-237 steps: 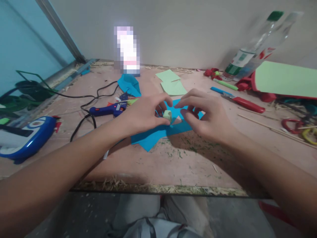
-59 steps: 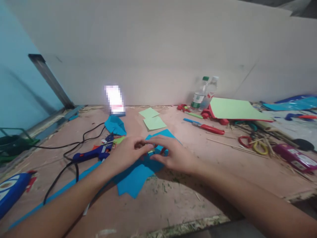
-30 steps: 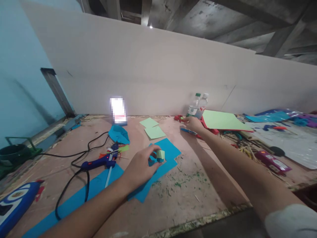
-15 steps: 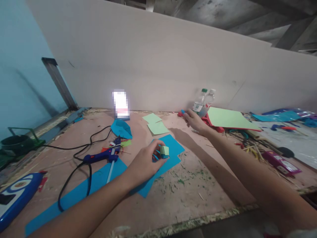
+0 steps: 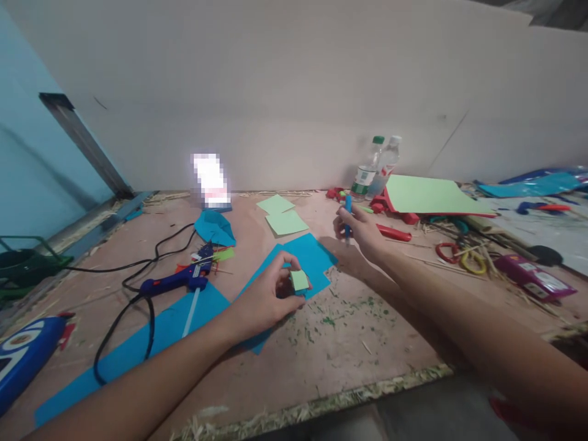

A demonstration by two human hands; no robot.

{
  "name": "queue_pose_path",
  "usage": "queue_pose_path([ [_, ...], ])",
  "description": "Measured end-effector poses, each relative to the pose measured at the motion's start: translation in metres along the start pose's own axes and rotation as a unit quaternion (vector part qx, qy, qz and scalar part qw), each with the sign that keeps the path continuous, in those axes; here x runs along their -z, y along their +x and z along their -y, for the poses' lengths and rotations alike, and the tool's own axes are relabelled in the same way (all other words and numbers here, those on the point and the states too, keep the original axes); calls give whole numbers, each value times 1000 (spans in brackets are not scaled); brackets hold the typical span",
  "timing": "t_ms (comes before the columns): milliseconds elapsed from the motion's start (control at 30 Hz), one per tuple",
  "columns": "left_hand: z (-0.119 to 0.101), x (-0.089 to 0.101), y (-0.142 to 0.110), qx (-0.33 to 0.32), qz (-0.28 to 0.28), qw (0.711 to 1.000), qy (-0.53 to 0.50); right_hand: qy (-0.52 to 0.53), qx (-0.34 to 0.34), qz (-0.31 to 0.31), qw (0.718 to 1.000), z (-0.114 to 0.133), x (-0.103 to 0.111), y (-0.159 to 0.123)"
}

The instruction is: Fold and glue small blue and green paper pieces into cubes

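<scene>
My left hand (image 5: 269,294) is closed on a small paper box (image 5: 300,280), light green on its top face with a bit of blue below. It is held above the blue paper sheets (image 5: 310,257). In my right hand (image 5: 361,231) a slim blue pen (image 5: 348,207) stands nearly upright between the fingers; its lower end is blurred. Two light green paper squares (image 5: 285,222) lie beyond my left hand. To the left rests a blue glue gun (image 5: 179,282) with a glue stick in it, next to a crumpled blue paper piece (image 5: 215,226).
A glowing phone (image 5: 211,180) leans at the wall. Two plastic bottles (image 5: 364,177) stand behind my right hand, beside green sheets (image 5: 427,195). Scissors (image 5: 448,252), thin sticks and a purple packet (image 5: 533,277) lie right. A blue bottle (image 5: 30,352) is at the left edge.
My right hand has come back from the red pieces near the bottles, bringing the blue pen nearer. My left hand has tilted the paper box so its green top faces me.
</scene>
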State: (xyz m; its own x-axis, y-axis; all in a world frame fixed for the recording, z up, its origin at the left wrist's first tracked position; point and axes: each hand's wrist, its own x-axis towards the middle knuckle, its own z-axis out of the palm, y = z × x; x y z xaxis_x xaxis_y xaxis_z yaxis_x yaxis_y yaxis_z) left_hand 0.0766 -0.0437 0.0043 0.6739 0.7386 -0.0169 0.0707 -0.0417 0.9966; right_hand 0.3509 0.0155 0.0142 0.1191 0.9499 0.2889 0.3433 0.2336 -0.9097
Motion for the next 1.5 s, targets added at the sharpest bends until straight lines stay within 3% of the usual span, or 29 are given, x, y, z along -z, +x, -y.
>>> queue_pose_path([
  [167, -6, 1, -2, 11, 2, 1000, -8, -29, 59, -56, 996, 13, 11, 3],
  [333, 1, 0, 0, 24, -24, 998, -60, -60, 146, -98, 983, 70, -1, -27],
  [400, 6, 1, 2, 18, -41, 994, -101, -105, 148, -93, 979, 94, -11, -44],
  [500, 9, 4, 5, 21, -56, 990, -128, -88, 131, -47, 986, 114, -25, -62],
  [700, 7, 7, 8, 42, -60, 981, -180, 7, 113, -10, 993, 90, -40, -79],
  [967, 6, 8, 11, 58, -57, 980, -180, -9, 65, 57, 996, 61, -43, -90],
  [1267, 5, 2, 10, 55, -66, 980, -179, 49, 10, 15, 999, 53, -58, -100],
  [1500, 11, 2, 10, 43, -93, 981, -162, 82, -24, 29, 996, 53, -60, -100],
])
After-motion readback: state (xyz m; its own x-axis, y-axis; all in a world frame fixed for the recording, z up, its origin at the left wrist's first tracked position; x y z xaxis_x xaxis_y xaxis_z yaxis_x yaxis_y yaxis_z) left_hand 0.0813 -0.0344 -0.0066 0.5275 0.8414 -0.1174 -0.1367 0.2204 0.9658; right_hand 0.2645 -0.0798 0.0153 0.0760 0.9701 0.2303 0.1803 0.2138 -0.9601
